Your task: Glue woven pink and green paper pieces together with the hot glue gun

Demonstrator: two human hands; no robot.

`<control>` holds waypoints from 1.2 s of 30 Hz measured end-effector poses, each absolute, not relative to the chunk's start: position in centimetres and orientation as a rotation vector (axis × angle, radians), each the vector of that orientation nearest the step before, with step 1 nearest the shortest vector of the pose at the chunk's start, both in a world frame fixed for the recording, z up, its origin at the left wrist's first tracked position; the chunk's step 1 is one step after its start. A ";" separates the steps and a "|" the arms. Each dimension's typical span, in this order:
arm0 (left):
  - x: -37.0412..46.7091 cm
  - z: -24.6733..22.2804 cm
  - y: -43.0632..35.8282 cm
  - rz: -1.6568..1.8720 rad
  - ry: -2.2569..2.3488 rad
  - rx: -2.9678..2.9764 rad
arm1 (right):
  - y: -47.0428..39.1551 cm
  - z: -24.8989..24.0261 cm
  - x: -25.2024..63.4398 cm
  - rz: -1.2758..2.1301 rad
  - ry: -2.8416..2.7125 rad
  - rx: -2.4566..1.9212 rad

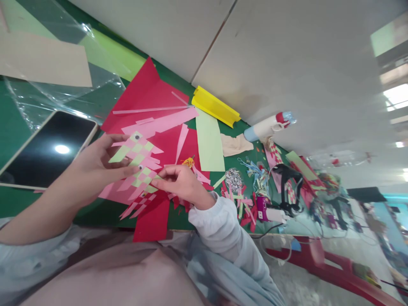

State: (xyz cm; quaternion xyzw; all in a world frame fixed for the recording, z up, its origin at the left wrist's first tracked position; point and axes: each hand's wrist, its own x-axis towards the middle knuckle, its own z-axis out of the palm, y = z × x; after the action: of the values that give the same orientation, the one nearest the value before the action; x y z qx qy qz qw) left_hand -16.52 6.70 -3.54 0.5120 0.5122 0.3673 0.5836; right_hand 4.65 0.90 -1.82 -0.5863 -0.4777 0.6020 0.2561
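While left hand (95, 159) pinches woven paper piece (138, 163), right hand (180, 182) grip (fingertips beneath weave) cannot be judged.

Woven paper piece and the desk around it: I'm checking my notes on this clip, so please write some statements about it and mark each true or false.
1. Both hands, the left hand and the right hand, touch the pink-and-green woven paper piece. True.
2. The tablet shows a bright picture. False: its screen is dark, with only a light reflected.
3. A yellow holder lies by the wall. True.
4. The table is blue. False: it is green.
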 end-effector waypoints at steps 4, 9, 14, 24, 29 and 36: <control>-16.5 -3.6 6.8 0.820 1.192 1.058 | 0.7 -2.0 5.0 1.660 -1.280 -1.572; -16.6 -3.8 6.9 0.806 1.191 1.027 | 0.8 -1.9 5.2 1.661 -1.352 -1.534; -17.2 -4.0 7.2 0.785 1.217 1.057 | 0.5 -1.6 5.7 1.667 -1.365 -1.568; -17.5 -4.2 7.3 0.800 1.235 1.051 | -0.2 -1.3 6.7 1.408 -1.208 -1.465; -16.9 -4.0 7.1 0.792 1.199 1.002 | 0.9 -0.9 4.9 1.507 -1.216 -1.233; -16.6 -3.8 7.0 0.811 1.199 0.956 | 1.7 -0.1 4.2 1.553 -1.235 -1.230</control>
State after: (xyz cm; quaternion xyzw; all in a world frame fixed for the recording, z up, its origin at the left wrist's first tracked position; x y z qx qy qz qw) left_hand -16.56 7.00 -3.77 0.4203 0.5271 0.3565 0.6468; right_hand 4.17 1.70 -0.08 -0.4845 -0.4867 0.6119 0.3925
